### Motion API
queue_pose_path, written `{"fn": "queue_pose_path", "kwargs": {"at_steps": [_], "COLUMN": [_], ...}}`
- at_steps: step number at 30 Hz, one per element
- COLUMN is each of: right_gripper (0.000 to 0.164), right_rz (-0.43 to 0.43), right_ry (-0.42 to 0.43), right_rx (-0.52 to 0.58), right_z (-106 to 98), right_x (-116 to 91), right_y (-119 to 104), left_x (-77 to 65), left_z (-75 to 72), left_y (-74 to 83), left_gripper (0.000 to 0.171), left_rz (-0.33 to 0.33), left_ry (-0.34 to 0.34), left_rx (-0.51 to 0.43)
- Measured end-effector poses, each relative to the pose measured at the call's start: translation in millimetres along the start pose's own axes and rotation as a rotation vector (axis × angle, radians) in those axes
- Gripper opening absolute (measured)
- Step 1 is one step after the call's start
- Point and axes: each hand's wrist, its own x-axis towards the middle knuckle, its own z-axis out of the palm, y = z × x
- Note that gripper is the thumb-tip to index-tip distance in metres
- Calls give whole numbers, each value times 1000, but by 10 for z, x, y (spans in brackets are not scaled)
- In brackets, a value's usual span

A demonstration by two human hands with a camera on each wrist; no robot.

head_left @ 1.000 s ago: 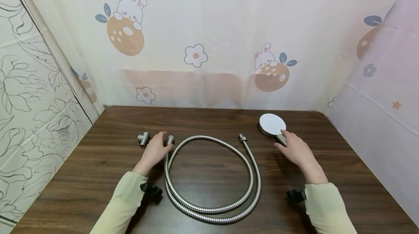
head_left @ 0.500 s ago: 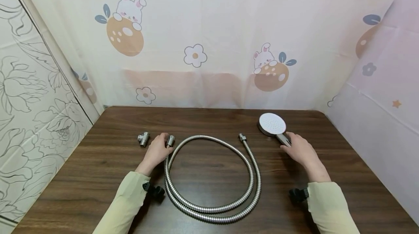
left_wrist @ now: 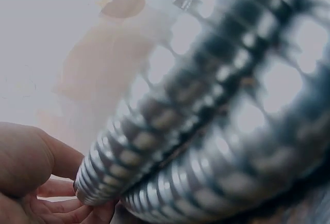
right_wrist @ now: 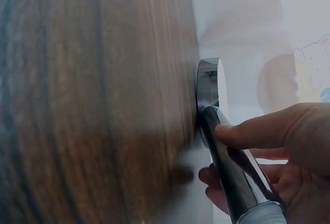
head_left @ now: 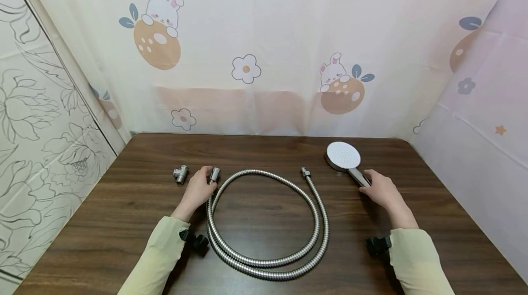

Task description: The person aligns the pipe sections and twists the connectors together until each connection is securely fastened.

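Note:
A coiled silver metal shower hose (head_left: pixel 264 263) lies on the table. My left hand (head_left: pixel 197 189) holds it just below its left-hand connector (head_left: pixel 215 174). Thumb and fingers lie on either side of the ribbed hose (left_wrist: pixel 113 167) in the left wrist view. My right hand (head_left: pixel 381 190) grips the handle of a shower head (head_left: pixel 343 155), whose white face points up. Seen from the right wrist, the thumb (right_wrist: pixel 252 131) lies along the chrome handle (right_wrist: pixel 234 177) and the fingers curl underneath. A small metal tee fitting (head_left: pixel 180 174) sits left of the left hand.
The hose's other end, a metal nut (head_left: pixel 305 173), lies between the coil and the shower head. A dark wood table (head_left: pixel 264 150) bears everything. Patterned curtains (head_left: pixel 284 34) stand behind it and at both sides.
My right hand has slid back along the shower head's handle, away from the head, and now wraps it lower down. The left hand stays at the hose end with little movement.

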Motion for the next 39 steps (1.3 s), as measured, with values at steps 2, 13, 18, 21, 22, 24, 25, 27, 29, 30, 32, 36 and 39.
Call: {"fn": "queue_pose_path", "kwargs": {"at_steps": [2,13,18,21,22,24,25,27,29,30,32,36,39], "right_gripper": [56,62,65,66,67,67,68,69,70,70,68,54,36], "right_rz": [8,80,149,186,196,203,211,225,239,241,249,254,265], "right_ry": [-9,-90,-164,-205,-217,-243,-259,-287,-315,-327,-338,-355,-372], "right_rx": [21,223,432,562,608,696,744,833,911,945,1005,1135,1246], "right_z": [1,-19,9,27,31,41,47,60,71,79,91,108,116], "right_x": [-2,-24,-1,14,21,36,41,50,53,54,56,72,84], "right_y": [10,-16,-12,-20,-25,-33,-32,-27,-19,-16,-14,-14,-12], "left_x": [-6,-19,-4,9,12,12,10,7,6,6,10,20,26], "left_z": [0,15,41,56,59,59,58,54,48,45,37,21,12], "left_y": [4,36,30,40,45,58,64,75,81,83,85,96,106], "left_gripper": [50,50,49,49,49,49,49,50,50,51,51,52,50], "left_rz": [-1,-48,-62,-67,-70,-78,-79,-85,-90,-93,-104,-120,-123], "left_ry": [4,-7,-15,-26,-30,-30,-31,-35,-41,-49,-67,-100,-111], "left_rx": [-14,-219,-344,-424,-443,-469,-477,-490,-507,-515,-536,-569,-590]}}
